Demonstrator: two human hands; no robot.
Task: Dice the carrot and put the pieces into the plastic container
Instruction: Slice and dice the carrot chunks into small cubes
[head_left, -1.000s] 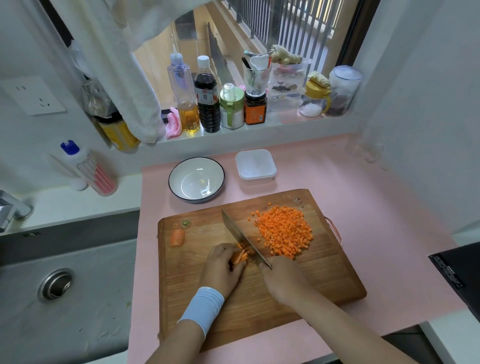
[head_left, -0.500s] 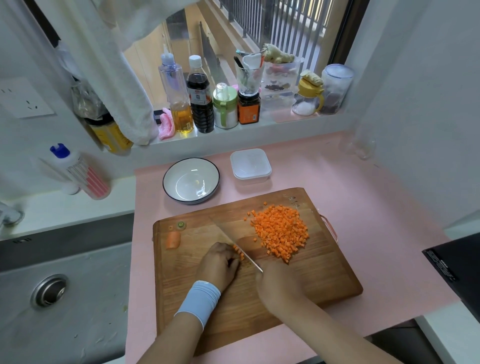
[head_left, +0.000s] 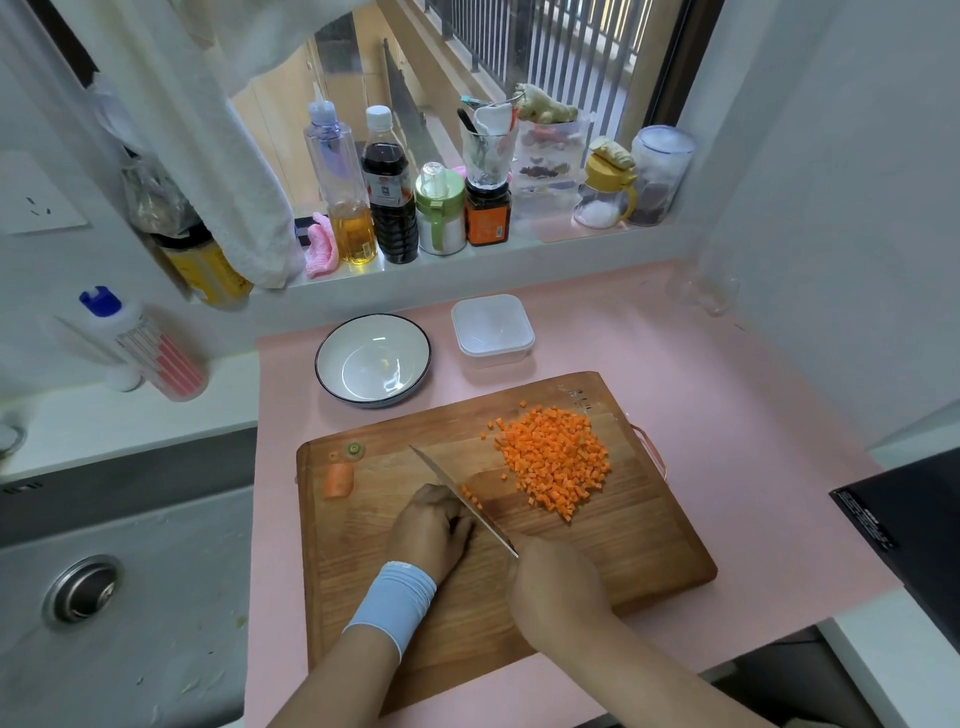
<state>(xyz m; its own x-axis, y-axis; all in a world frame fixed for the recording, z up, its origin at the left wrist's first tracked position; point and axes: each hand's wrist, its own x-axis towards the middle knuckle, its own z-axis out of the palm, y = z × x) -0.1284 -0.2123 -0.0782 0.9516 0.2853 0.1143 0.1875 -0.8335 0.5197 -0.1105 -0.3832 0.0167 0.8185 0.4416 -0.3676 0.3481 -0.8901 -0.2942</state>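
Observation:
A pile of diced carrot (head_left: 558, 460) lies on the right part of the wooden cutting board (head_left: 649, 545). My right hand (head_left: 553, 587) grips the handle of a cleaver (head_left: 460, 493), whose blade slants across the board's middle with a few carrot bits (head_left: 470, 496) beside it. My left hand (head_left: 428, 530), curled with a blue wristband behind it, holds down the last carrot strips against the blade; they are hidden under the fingers. A carrot end piece (head_left: 338, 479) lies at the board's left. The white plastic container (head_left: 492, 328) stands behind the board.
A white bowl with a dark rim (head_left: 332, 358) sits left of the container on the pink mat (head_left: 727, 415). Bottles and jars (head_left: 389, 192) line the window sill. A sink (head_left: 104, 597) is at the left, and a black appliance (head_left: 904, 525) at the right edge.
The cleaver has kept chopping, moving left along the strips, and the orange strips seen under my left fingers a second ago are now covered. The camera shifted slightly.

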